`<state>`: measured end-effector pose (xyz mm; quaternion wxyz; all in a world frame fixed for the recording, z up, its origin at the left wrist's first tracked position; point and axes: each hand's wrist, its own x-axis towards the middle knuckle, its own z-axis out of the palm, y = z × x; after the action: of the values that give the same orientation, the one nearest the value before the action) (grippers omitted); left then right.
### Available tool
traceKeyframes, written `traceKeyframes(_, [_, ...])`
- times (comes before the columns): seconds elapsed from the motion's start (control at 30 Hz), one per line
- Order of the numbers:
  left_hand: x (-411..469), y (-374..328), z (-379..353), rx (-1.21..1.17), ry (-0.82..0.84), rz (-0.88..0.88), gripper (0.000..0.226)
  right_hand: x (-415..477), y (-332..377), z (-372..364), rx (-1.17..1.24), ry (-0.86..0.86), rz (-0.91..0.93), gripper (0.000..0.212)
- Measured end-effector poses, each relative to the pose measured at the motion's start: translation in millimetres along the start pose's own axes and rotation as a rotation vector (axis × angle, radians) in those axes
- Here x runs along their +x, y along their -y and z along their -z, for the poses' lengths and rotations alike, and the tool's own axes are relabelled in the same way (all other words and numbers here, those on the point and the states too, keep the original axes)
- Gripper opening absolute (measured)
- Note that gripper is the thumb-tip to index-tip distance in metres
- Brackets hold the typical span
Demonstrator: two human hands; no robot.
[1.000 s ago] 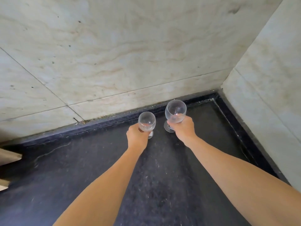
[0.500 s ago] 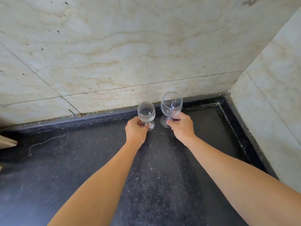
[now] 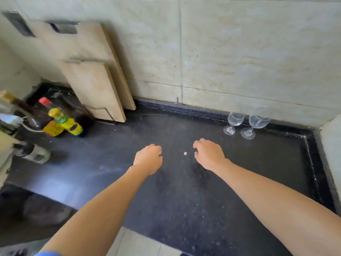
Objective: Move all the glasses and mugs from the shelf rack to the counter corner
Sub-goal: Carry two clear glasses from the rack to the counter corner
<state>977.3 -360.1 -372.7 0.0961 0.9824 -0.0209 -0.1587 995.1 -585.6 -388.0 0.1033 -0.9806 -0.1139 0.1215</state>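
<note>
Black with fine pale speckles across the tabletop (image 3: pixel 184 200). Cream with faint tan veining over the wall tiles (image 3: pixel 239 52). Clear, colourless for the left glass (image 3: pixel 234 120) and the right glass (image 3: pixel 257 121). Pale beige on the boards (image 3: pixel 96 89). Bright yellow and green on the bottle (image 3: pixel 62 124), red on a cap (image 3: pixel 44 101) behind. Blue at the sleeve (image 3: pixel 49 253).

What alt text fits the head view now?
A shorter glass and a taller glass stand upright, side by side, near the back right corner of the dark counter. The left hand and right hand hover apart from them, holding nothing; bottles and boards stand at left.
</note>
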Motion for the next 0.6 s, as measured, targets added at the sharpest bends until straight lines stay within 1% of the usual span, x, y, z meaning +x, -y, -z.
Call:
traceKeyframes(0.13, [-102.7,100.7,19.3,0.011,-0.075,0.196,0.025,-9.7,126.6,-3.1,-0.115,0.017,0.284,0.025])
traceKeyframes(0.27, [-231.7,190.3,26.2,-0.003,-0.17,0.404,0.023,-48.7,259.1,-19.9,-0.183,0.048,0.543,0.026])
traceKeyframes(0.37, [-343.4,245.4,20.9,-0.025,-0.246,0.526,0.019,-100.1,355.0,-38.6,-0.213,0.063,0.724,0.024])
traceKeyframes(0.47, [-456.0,288.7,7.0,-0.026,-0.279,0.651,0.014,-163.7,444.4,-57.7,-0.247,0.054,0.907,0.025])
traceKeyframes(0.6, [-600.7,331.1,-14.0,-0.04,-0.307,0.862,0.018,-250.1,556.9,-79.7,-0.263,0.06,1.111,0.026])
